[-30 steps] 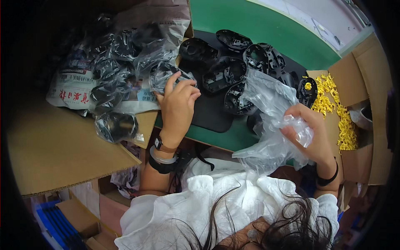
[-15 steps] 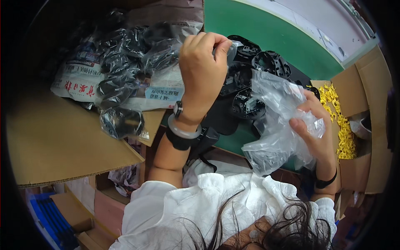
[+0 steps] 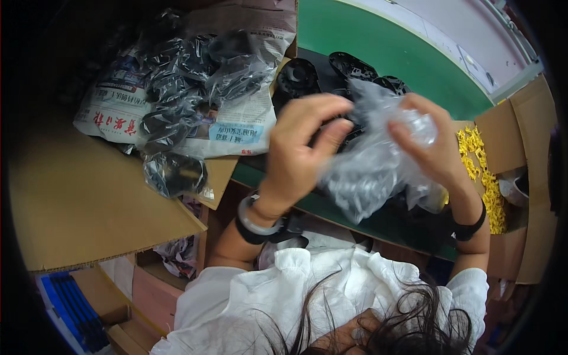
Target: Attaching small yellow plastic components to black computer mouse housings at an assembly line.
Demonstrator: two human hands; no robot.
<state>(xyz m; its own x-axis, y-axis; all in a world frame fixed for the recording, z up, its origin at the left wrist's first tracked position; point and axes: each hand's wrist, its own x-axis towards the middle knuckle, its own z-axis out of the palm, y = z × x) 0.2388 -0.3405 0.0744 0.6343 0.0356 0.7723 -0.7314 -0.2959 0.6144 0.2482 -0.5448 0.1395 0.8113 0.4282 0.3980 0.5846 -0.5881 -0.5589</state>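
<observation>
A bunch of crumpled clear plastic bags is gripped in my right hand, its thumb and fingers closed on the upper right part. Beside the bags' left edge is my left hand, blurred, its fingers bent and the thumb apart from them; I see nothing held in it. Beyond my hands lie black round-ended plastic housings: one above my left hand, another farther right. More black parts are partly hidden behind my hands and the bags.
On the left, a large carton holds several black parts in clear bags on newspaper. On the right, another carton has many small yellow pieces. The green tabletop stretches behind.
My left hand has come down and toward the bags, its pinch loosened. My right hand has moved slightly up and left with the bags, uncovering a black housing at upper left.
</observation>
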